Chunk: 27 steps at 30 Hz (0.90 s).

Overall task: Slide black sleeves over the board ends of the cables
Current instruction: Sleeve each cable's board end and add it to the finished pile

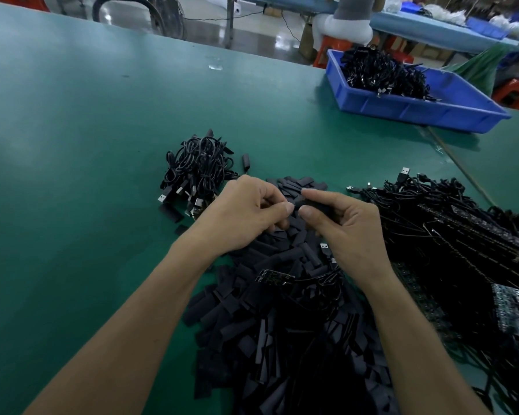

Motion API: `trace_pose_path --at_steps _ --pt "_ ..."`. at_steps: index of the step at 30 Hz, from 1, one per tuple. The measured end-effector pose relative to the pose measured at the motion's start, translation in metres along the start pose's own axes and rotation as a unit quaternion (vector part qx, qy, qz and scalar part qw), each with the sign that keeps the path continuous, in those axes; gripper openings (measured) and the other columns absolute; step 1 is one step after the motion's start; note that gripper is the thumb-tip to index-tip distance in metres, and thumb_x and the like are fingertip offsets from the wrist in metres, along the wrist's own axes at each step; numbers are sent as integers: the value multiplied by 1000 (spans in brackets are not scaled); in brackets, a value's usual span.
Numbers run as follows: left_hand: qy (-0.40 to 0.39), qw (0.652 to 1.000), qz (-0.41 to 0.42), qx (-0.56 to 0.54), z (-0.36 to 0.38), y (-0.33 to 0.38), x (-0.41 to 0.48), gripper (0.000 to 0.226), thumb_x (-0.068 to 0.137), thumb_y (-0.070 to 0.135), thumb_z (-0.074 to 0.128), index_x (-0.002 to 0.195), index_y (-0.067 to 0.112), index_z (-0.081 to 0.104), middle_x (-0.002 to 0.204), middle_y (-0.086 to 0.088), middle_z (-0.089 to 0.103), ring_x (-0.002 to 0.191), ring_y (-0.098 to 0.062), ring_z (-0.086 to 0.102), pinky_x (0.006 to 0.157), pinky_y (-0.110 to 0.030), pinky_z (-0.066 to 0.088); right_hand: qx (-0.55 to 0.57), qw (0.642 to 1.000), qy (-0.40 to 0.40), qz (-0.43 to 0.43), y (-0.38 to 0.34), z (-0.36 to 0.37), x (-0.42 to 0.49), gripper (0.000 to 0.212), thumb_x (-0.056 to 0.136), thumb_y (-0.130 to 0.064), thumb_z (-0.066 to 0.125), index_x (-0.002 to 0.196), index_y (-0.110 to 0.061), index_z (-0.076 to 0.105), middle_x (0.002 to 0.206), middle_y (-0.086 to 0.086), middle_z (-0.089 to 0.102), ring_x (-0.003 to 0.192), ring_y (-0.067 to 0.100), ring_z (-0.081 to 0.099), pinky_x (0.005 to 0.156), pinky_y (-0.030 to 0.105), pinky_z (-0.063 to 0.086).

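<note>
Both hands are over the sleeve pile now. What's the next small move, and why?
Probably work the sleeve open between the thumbs. The right hand pinches it, the left hand is curled at its near end, and a bare board lies on the pile below the wrists, so the mouth likely needs opening first.

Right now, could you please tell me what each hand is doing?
Left hand: fingers curled; what they hold, if anything, cannot be told.
Right hand: pinches a black sleeve between thumb and fingers.
</note>
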<state>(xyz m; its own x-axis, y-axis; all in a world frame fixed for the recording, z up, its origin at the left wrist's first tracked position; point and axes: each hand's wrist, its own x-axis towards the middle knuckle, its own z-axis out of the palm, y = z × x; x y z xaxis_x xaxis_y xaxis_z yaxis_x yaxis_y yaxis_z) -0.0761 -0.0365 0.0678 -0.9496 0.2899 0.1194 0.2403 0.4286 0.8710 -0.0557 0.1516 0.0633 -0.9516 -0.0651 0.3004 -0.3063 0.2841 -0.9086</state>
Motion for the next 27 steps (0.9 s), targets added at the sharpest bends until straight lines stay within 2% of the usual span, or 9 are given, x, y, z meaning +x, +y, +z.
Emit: trace_pose_path --at_steps 2,4,8,12,15,21,24,27 --pt "15 1000 -1 -12 2 0 1 21 96 26 66 77 21 73 68 12 74 60 -4 68 60 -20 56 28 998 52 13 1 4 -1 37 84 -14 80 109 -39 68 90 -10 77 80 6 72 73 20 56" --pt "38 999 -4 -24 5 0 1 21 95 26 67 76 21 73 67 12 74 58 -2 67 55 -13 49 51 990 125 30 2 9 -2 32 82 -18 83 104 -35 68 84 -2 77 76 13 73 71 28 57" --pt "70 997 2 -34 12 2 1 21 95 28 68 75 23 74 66 12 73 60 -5 70 58 -17 54 80 972 217 26 3 22 -4 23 86 -16 79 100 -32 70 87 -4 77 78 13 74 72 26 58" --pt "79 994 14 -71 20 5 -1 21 96 23 68 75 28 72 69 12 75 63 -4 71 63 -17 56 93 968 233 11 0 35 -7 30 88 -21 76 112 -37 68 96 -3 78 94 14 74 85 29 59" --pt "93 992 20 -83 24 6 -2 20 96 22 68 77 27 73 69 10 75 62 -6 72 63 -25 60 92 967 239 0 -4 39 -7 33 89 -20 75 113 -40 66 96 -1 78 93 13 74 84 28 58" --pt "125 988 35 -79 26 8 -3 21 95 19 68 76 26 73 67 12 74 58 -2 69 59 -16 53 95 969 227 3 -9 42 -4 34 89 -15 75 112 -40 68 93 -2 78 89 11 75 78 22 57" --pt "118 988 21 -96 26 9 -4 17 95 19 68 80 23 74 69 8 75 63 -6 71 65 -26 59 112 970 218 8 -10 39 -1 31 90 -13 73 106 -38 67 89 -3 78 85 11 74 76 21 56" --pt "105 991 23 -81 24 9 -3 10 93 27 71 84 26 72 75 6 75 70 -11 72 69 -34 61 164 963 213 23 -13 35 -1 27 91 -7 71 104 -29 64 83 -3 77 77 10 73 71 20 55"
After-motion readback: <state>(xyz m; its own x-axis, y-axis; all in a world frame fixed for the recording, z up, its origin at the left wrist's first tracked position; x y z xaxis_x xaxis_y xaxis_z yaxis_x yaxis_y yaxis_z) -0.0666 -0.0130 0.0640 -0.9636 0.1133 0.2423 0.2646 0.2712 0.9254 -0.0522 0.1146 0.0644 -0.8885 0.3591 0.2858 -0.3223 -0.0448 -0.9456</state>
